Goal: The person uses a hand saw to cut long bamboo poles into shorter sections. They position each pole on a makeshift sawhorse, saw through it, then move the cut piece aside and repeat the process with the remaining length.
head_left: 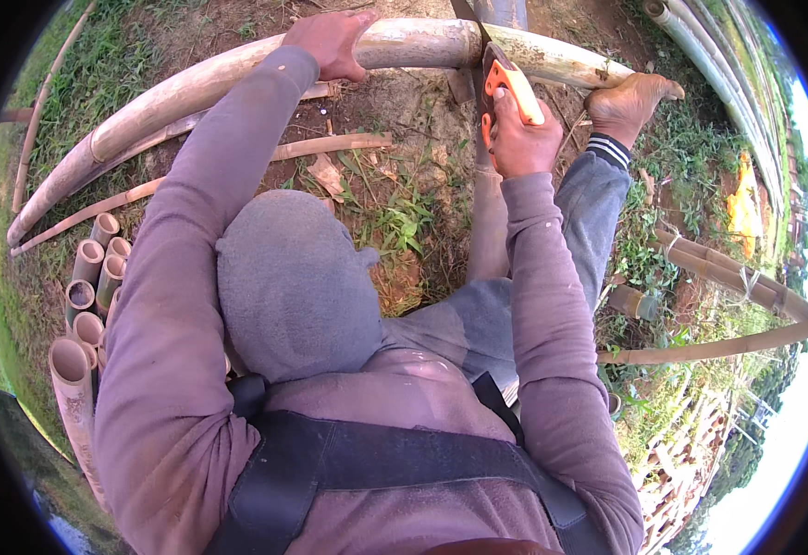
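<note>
A thick bamboo pole [209, 83] stretches across the top of the view, bent by the lens. My left hand [332, 43] grips it from above, thumb on the near side and fingers toward the far side. In my right hand [522, 139] is a handsaw [515, 88] with an orange and black handle, my fingers closed around the grip. Its dark blade lies across the pole near a joint, to the right of my left hand; how deep it sits cannot be made out. My bare foot [628, 104] presses on the pole's right end.
Another bamboo pole [489, 222] runs beneath the sawn one toward me. Cut bamboo tubes [73, 361] are stacked at left. Split strips [330, 144] lie on the soil. Long poles [718, 65] lie at upper right, tied bamboo [727, 268] and a yellow cloth-like piece [744, 208] below.
</note>
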Available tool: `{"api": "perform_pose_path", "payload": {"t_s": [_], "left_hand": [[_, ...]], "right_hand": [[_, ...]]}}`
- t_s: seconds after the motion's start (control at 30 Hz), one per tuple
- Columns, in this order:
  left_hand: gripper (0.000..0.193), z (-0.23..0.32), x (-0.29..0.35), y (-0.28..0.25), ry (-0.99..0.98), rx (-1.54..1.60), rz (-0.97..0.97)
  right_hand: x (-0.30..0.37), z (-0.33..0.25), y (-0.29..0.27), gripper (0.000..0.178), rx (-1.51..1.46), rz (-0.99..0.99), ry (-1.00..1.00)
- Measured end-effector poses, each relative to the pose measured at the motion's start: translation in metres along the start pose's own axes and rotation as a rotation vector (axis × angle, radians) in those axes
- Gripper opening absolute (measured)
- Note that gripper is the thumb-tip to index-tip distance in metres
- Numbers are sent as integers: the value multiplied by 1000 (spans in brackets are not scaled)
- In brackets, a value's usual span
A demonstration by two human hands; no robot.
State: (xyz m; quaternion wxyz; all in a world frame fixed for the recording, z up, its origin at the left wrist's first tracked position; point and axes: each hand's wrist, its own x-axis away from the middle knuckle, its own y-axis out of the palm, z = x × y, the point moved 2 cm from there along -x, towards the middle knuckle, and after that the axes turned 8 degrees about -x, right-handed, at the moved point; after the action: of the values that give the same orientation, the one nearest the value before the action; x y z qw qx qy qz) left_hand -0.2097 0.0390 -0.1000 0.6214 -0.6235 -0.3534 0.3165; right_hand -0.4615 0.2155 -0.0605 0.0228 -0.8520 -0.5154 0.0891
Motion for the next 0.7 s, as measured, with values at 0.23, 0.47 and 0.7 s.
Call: {"api": "perform_pose_path", "payload": {"t_s": [0.23, 0.47, 0.7], "left_hand": [[100, -14, -2, 1, -12, -23, -75], [103, -7, -1, 5, 7, -3, 2], [106, -5, -2, -5, -40, -46, -127]], "right_hand": [[166, -13, -78, 15, 128, 36, 0], [20, -3, -7, 20, -17, 45, -46], [142, 16, -72, 15, 148, 56, -30]]}}
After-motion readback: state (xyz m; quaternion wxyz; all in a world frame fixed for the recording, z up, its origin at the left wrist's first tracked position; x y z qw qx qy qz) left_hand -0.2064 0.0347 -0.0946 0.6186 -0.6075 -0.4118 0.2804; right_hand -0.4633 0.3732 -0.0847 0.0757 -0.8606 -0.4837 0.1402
